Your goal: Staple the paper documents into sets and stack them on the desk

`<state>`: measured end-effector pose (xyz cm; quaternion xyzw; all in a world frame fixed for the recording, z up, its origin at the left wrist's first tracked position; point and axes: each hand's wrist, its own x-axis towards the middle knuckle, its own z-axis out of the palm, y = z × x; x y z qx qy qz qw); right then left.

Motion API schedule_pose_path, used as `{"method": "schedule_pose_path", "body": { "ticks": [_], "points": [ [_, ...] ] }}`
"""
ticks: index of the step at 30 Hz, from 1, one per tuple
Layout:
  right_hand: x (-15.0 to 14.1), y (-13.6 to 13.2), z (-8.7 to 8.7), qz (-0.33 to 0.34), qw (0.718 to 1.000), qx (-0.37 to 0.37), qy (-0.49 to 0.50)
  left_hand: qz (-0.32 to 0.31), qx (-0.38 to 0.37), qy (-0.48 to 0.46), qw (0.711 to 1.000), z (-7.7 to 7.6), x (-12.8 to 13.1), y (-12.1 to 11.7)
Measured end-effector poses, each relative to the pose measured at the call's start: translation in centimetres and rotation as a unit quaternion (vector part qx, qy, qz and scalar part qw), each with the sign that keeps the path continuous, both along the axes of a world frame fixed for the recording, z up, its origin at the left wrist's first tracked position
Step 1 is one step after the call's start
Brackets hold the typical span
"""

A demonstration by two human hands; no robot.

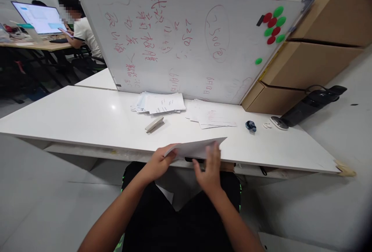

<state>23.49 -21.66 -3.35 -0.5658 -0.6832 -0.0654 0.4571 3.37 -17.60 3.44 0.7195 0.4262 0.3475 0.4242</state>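
A white sheaf of paper (194,150) is held up at the front edge of the white desk. My left hand (159,162) grips its left end, thumb on the near side. My right hand (211,166) is at the right part of the paper, fingers stretched out and thumb apart, slightly blurred; its fingertips seem to lie against the near face. Beyond the paper on the desk are a light-coloured stapler (155,124), a pile of printed papers (162,102) and a looser pile of sheets (213,115).
A whiteboard (192,42) with red writing and magnets leans behind the papers. Cardboard boxes (314,64) are stacked at right, near a black bottle (310,106), a mouse (279,123) and a dark blue object (250,126). A seated person (85,33) is at another desk, far left.
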Motion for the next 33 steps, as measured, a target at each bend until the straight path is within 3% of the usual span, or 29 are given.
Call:
{"method": "schedule_pose_path", "body": {
  "ticks": [2, 3, 7, 11, 18, 23, 26, 30, 33],
  "points": [
    [2.2, 1.6, 1.2, -0.043, 0.988, -0.031, 0.146, 0.03, 0.015, 0.018, 0.999, 0.4, -0.4, 1.6],
    [3.3, 2.4, 1.9, -0.033, 0.975, -0.065, 0.212, 0.044, 0.018, 0.017, 0.999, 0.5, -0.5, 2.5],
    [5.9, 4.4, 3.5, 0.085, 0.915, -0.226, 0.325, 0.088, 0.01, -0.021, 0.996, 0.5, 0.0, 5.3],
    [5.7, 4.3, 3.2, 0.065, 0.925, -0.233, 0.292, 0.105, -0.024, -0.041, 0.993, -0.6, 0.5, 6.3],
    [6.1, 3.4, 3.6, 0.056, 0.951, -0.237, 0.189, 0.102, -0.043, -0.034, 0.993, -1.9, -0.6, 5.8],
    [6.7, 2.5, 4.1, 0.053, 0.938, -0.277, 0.2, 0.097, -0.041, 0.007, 0.994, -1.9, -0.8, 5.9],
    [6.0, 1.3, 2.9, 0.099, 0.89, -0.353, 0.271, 0.135, -0.007, 0.077, 0.988, -2.5, -0.5, 5.8],
    [4.1, -1.0, 0.1, 0.203, 0.771, -0.431, 0.421, 0.157, 0.006, 0.125, 0.98, -3.4, -0.3, 5.8],
    [3.4, -2.3, -1.2, 0.239, 0.719, -0.451, 0.471, 0.15, 0.036, 0.199, 0.968, -3.7, 0.0, 6.2]
  ]
}}
